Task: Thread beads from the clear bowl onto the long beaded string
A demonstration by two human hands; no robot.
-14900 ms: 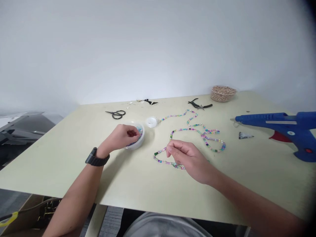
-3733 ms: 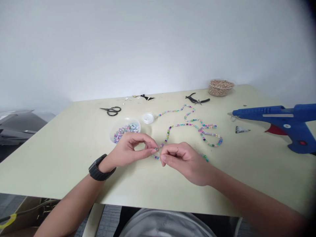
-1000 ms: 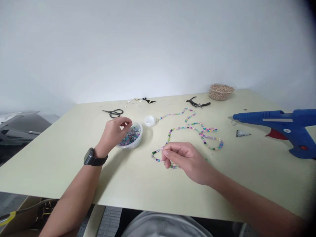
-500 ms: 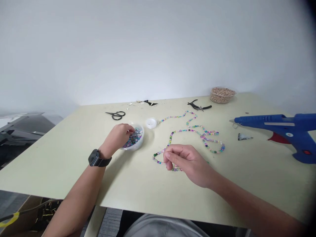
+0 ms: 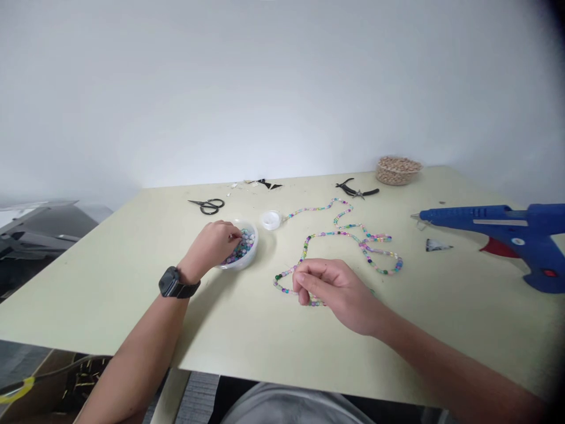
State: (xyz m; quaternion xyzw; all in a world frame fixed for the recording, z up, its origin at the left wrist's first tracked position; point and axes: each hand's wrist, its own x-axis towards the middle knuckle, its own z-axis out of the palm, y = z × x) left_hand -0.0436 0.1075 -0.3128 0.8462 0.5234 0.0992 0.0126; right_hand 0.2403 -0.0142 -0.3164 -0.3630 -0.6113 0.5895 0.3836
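Note:
My left hand (image 5: 215,244) reaches over the rim of a clear plastic bowl (image 5: 253,254) of mixed coloured beads (image 5: 244,242). Its fingers are bent together at the beads; whatever lies between the tips is hidden. Thumb and forefinger of my right hand (image 5: 329,288) are pinched together above the table, and what they grip is too fine to make out. Behind and below that hand runs a long string of small multicoloured beads (image 5: 329,234), winding in loops. Its far end lies beside a small round white container (image 5: 271,220).
Black scissors (image 5: 209,206) lie left of the white container. Pliers (image 5: 356,189) and a tub of light-brown pellets (image 5: 398,171) are at the back. On the right are a blue glue gun (image 5: 503,224) and a small dark-patterned cone (image 5: 438,245). Black scraps (image 5: 269,185) lie near the wall.
My left fingers have shifted slightly among the beads in the bowl. My right hand stays nearly still with its pinch closed.

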